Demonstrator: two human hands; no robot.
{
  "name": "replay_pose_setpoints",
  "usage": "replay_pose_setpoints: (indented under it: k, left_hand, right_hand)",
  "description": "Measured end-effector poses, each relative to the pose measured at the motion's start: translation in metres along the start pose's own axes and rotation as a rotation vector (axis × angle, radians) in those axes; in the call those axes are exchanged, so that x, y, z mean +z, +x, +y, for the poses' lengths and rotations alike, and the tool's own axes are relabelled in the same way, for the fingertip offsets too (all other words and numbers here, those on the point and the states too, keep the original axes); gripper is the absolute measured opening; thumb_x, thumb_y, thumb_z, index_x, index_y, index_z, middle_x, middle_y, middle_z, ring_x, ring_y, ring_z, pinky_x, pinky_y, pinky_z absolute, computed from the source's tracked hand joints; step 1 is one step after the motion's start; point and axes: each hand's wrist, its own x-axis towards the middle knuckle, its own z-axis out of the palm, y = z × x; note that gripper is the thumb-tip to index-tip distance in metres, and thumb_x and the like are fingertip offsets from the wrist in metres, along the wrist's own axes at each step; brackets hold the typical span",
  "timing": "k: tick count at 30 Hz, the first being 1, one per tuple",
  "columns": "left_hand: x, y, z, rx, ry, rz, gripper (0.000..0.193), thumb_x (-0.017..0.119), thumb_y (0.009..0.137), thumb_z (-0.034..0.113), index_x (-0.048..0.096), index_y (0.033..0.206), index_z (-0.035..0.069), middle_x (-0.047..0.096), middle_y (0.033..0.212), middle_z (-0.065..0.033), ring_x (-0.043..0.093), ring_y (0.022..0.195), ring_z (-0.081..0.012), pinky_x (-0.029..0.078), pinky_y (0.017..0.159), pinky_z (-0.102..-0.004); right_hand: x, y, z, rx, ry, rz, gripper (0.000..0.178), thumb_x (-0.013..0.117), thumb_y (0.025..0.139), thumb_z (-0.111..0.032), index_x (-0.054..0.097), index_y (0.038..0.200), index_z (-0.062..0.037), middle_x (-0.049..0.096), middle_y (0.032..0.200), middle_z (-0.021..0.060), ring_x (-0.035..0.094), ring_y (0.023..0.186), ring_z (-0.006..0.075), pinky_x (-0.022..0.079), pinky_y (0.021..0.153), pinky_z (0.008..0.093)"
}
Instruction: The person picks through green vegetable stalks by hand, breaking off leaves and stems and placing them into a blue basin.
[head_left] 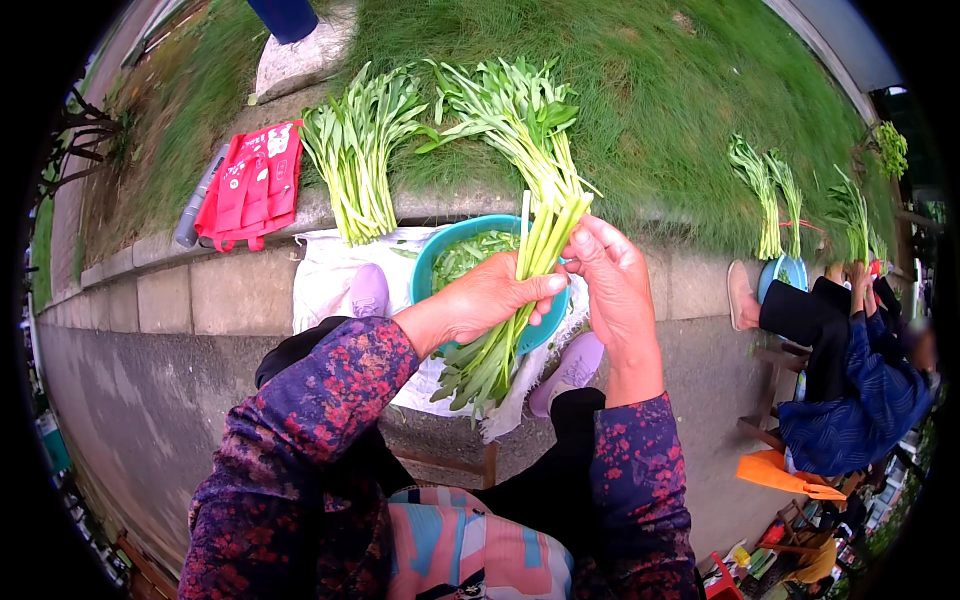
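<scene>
My left hand (490, 300) is wrapped around a bunch of leafy greens (540, 245), with pale green stalks pointing up and away and leaves (485, 365) hanging below. At the stalk ends, my right hand (610, 280) has thumb and forefinger pinched together; whatever lies between them is too small to tell. Under both hands stands a turquoise basin (424, 272) with loose green leaves (470, 252) in it. Beyond the held bunch, another pile of greens (510, 105) lies on the grass, and a further pile (362, 150) rests to its left.
White cloth (320, 285) lies beneath the basin, between my lilac shoes (370, 290). A red bag (255, 185) and a grey cylinder (200, 200) are on the stone curb at left. At right, another person (850, 400) sits holding greens (850, 215) beside a blue basin (783, 270).
</scene>
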Motion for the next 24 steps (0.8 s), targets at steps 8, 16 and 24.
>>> replay_pose_setpoints:
  k: [8, 16, 24]
  left_hand:
    - [0.003, 0.006, -0.008, 0.005, -0.015, -0.011, 0.031, 0.057, 0.091, 0.029, 0.054, 0.106, 0.002, 0.054, 0.081, 0.0003, 0.051, 0.071, -0.0091, 0.045, 0.068, -0.0237]
    - [-0.004, 0.009, -0.006, -0.08, -0.152, 0.059, 0.034, 0.054, 0.092, 0.033, 0.056, 0.108, 0.003, 0.061, 0.094, -0.0063, 0.058, 0.086, -0.0135, 0.048, 0.078, -0.0287]
    - [-0.038, 0.011, 0.016, 0.067, -0.26, 0.318, 0.025, 0.046, 0.096, 0.027, 0.053, 0.105, 0.005, 0.063, 0.097, -0.011, 0.061, 0.091, -0.0207, 0.048, 0.083, -0.0336]
  right_hand:
    - [-0.002, -0.002, 0.001, -0.036, -0.179, 0.142, 0.015, 0.067, 0.084, -0.012, 0.063, 0.09, 0.0012, 0.063, 0.075, 0.0018, 0.054, 0.063, 0.0059, 0.044, 0.055, 0.0212]
    - [-0.015, -0.002, 0.005, -0.024, -0.109, 0.134, 0.02, 0.068, 0.084, -0.019, 0.064, 0.093, -0.0014, 0.063, 0.083, 0.0022, 0.056, 0.072, 0.0085, 0.045, 0.065, 0.0243]
    - [-0.043, -0.002, -0.005, -0.048, 0.033, 0.275, 0.022, 0.065, 0.086, -0.02, 0.063, 0.097, -0.0012, 0.063, 0.086, 0.0052, 0.059, 0.073, 0.0132, 0.049, 0.067, 0.029]
